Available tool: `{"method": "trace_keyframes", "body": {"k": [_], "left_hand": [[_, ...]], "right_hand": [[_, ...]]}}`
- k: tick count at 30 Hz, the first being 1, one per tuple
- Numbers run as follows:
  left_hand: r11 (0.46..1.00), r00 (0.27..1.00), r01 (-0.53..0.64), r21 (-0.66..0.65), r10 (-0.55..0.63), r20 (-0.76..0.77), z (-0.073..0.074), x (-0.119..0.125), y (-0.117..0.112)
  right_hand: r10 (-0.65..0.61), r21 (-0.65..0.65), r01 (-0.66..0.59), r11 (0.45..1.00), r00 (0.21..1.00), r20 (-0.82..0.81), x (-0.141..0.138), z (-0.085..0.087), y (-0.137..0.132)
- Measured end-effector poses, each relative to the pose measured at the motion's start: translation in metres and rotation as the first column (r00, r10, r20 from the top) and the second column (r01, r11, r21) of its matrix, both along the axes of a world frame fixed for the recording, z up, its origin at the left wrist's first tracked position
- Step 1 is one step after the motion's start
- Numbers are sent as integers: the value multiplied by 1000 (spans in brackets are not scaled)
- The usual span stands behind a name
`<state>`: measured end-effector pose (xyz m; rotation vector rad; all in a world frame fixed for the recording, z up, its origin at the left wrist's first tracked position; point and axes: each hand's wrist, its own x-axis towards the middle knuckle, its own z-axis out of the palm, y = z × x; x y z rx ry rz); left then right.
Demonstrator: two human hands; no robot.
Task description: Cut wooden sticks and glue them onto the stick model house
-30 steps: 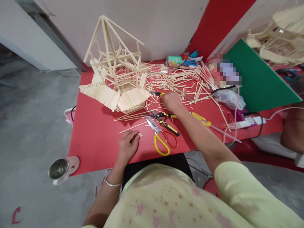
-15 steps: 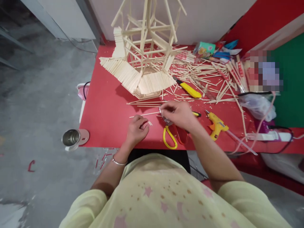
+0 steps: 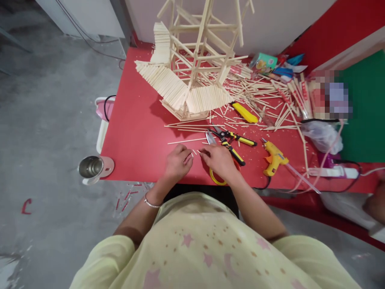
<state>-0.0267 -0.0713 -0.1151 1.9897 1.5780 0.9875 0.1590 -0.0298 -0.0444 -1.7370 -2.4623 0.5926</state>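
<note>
My left hand (image 3: 179,163) rests low over the red table (image 3: 132,132), fingers curled into a pinch at a short wooden stick (image 3: 192,154). Facing it, my right hand (image 3: 219,160) pinches the end of another short stick piece between thumb and fingertips. A further short piece lies between the two hands. Partly beneath my right hand are scissors (image 3: 211,138), their blades and yellow handle loop showing. Just beyond lie cutting pliers (image 3: 225,141) with black-and-yellow handles. One long thin stick (image 3: 185,141) lies above my left hand.
A tower-like model of wooden sticks (image 3: 188,96) stands at the back. Right of it are loose sticks (image 3: 258,90) and a yellow utility knife (image 3: 245,112). A yellow glue gun (image 3: 274,157) lies at right, a power strip (image 3: 333,173) farther right. A metal mug (image 3: 104,166) sits at the left front corner.
My right hand has come off the scissors and moved down and left to the short pieces, uncovering the pliers. My left hand stays near the pieces. The view has shifted slightly.
</note>
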Motion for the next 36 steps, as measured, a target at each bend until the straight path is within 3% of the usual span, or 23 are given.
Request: {"method": "trace_keyframes", "body": {"k": [5, 13, 20, 36], "left_hand": [[1000, 1000, 8, 19, -8, -2, -1, -1, -9], [1000, 1000, 6, 13, -6, 23, 1, -3, -10], [1000, 997, 2, -22, 0, 79, 5, -12, -12], [998, 999, 4, 70, -7, 35, 5, -7, -11]], "right_hand": [[16, -20, -15, 1000, 997, 72, -3, 0, -22], [-125, -64, 116, 991, 977, -170, -17, -24, -27], [-94, -108, 57, 993, 920, -380, -9, -21, -27], [-102, -70, 80, 994, 908, -407, -7, -29, -31]]}}
